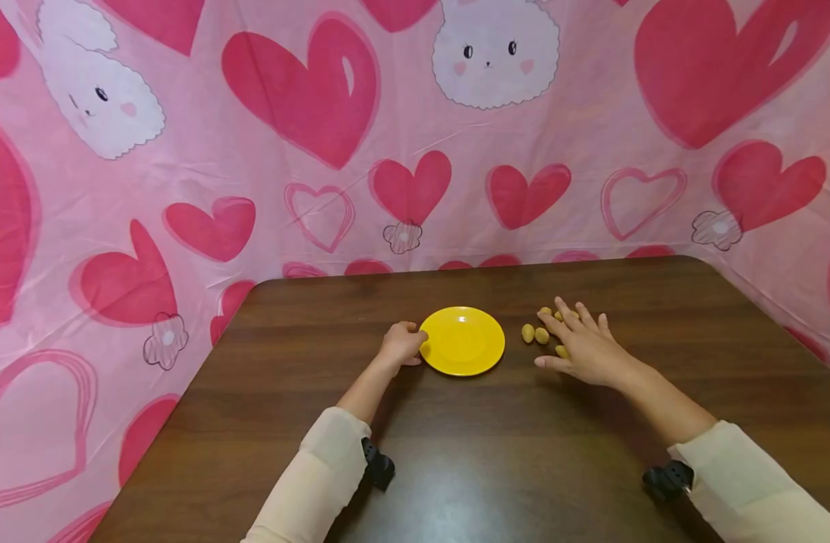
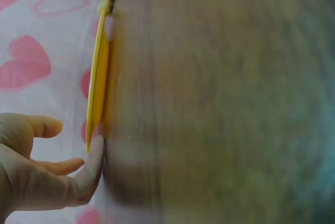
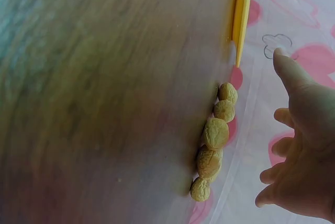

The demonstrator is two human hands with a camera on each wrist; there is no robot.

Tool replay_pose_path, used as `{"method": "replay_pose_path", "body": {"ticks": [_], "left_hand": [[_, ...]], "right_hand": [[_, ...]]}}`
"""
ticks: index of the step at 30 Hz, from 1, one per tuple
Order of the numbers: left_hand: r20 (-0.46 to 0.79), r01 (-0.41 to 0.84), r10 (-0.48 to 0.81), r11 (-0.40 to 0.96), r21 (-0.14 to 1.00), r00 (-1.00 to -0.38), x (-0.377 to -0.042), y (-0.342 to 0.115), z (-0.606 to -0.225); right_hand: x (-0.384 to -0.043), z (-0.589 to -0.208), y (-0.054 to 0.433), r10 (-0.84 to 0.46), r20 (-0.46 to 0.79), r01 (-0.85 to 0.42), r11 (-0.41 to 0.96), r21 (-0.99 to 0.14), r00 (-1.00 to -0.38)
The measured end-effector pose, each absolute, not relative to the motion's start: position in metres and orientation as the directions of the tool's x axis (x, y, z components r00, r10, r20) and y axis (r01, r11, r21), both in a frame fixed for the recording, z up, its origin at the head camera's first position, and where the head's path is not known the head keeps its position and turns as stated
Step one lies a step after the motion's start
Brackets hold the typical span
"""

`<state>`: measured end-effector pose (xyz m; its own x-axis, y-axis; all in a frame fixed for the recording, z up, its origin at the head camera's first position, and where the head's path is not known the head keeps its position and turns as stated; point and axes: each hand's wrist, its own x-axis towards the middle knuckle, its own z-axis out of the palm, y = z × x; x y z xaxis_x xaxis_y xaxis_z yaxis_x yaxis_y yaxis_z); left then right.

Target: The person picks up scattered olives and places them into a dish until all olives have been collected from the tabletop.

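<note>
A yellow plate (image 1: 463, 342) lies on the brown wooden table. My left hand (image 1: 402, 345) is at its left rim. In the left wrist view, one fingertip (image 2: 97, 143) reaches the rim low at the table, while another finger of that hand stays apart above the plate. To the plate's right lie several small, wrinkled, yellow-brown oval pieces (image 3: 215, 133), resembling little potatoes. My right hand (image 1: 587, 348) hovers over them with fingers spread, hiding some in the head view. In the right wrist view that hand (image 3: 309, 145) holds nothing and stays above the pieces.
The table (image 1: 469, 452) has a far edge close behind the plate and the oval pieces. Past it hangs a pink cloth (image 1: 455, 196) with hearts and white animal faces. Black wrist cameras (image 1: 378, 464) sit at both pale sleeves (image 1: 326, 475).
</note>
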<state>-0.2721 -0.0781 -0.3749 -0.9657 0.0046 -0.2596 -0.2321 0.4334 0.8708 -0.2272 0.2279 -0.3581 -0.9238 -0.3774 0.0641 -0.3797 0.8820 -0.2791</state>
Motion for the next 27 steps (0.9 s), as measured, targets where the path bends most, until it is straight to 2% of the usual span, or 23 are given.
{"method": "replay_pose_path", "body": {"ticks": [8, 20, 27], "left_hand": [[-0.288, -0.263, 0.049, 0.29, 0.92, -0.956, -0.276, -0.079, -0.383], [-0.179, -0.131, 0.104, 0.356, 0.925, -0.978, -0.28, -0.08, -0.395], [-0.173, -0.127, 0.098, 0.362, 0.924, -0.98, -0.283, -0.082, -0.398]], "right_hand": [[-0.228, -0.36, 0.227, -0.373, 0.052, -0.372, 0.882, -0.289, -0.926], [-0.23, -0.361, 0.224, -0.376, 0.056, -0.376, 0.881, -0.287, -0.925], [-0.238, -0.363, 0.226, -0.367, 0.049, -0.363, 0.879, -0.31, -0.929]]}}
